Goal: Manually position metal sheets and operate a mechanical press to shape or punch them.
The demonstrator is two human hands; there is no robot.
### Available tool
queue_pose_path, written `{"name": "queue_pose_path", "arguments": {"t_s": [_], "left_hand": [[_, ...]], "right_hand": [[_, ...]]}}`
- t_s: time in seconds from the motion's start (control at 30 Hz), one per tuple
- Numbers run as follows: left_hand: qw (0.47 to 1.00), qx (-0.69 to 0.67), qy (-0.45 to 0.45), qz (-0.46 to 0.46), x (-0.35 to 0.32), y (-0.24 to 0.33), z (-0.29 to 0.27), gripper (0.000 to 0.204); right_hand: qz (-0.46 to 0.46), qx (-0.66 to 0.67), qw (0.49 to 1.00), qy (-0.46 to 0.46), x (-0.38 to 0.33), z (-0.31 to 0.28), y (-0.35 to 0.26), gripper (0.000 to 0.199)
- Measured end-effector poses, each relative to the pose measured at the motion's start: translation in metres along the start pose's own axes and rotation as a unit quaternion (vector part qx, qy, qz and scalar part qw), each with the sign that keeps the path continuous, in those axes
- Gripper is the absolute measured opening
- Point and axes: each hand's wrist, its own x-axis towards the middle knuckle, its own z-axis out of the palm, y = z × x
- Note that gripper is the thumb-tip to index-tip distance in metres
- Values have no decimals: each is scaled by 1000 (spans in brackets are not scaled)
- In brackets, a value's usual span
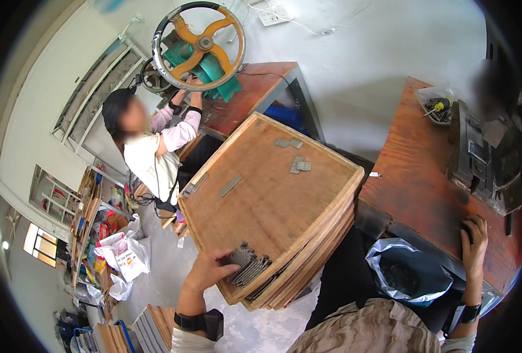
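Grey concrete floor [355,65] spreads beneath us, and a stack of shallow wooden trays [273,194] sits in front of our knees. Our left hand [209,272] rests at the near corner of the top tray, its fingers curled around a bundle of thin grey metal strips [246,267] that lie fanned against the tray's edge. More small metal pieces [296,162] lie scattered toward the far side of the same tray, and one long strip [230,185] lies near its left rim. Our right hand [474,238] is well apart from the trays, laid on the edge of a reddish wooden table [420,176], fingers bent loosely and gripping nothing we can make out. A dark metal machine [484,159] stands on that table. Beyond the trays another person [149,147] works at a press with a large handwheel [199,44].
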Motion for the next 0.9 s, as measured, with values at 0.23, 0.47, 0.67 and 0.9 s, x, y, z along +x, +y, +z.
{"name": "queue_pose_path", "arguments": {"t_s": [0.23,0.47,0.67,0.9], "left_hand": [[992,87,50,72,-2,-20,7,45],[982,162,48,78,-1,-8,4,48],[965,183,170,82,20,-20,16,51],[990,-46,92,95,48,83,34,53]], "right_hand": [[-3,-7,1000,0,0,1,2,18],[-8,-4,1000,5,1,3,1,18],[-5,-12,1000,26,-1,-6,2,19],[-37,0,999,35,10,-4,-16,23]]}}
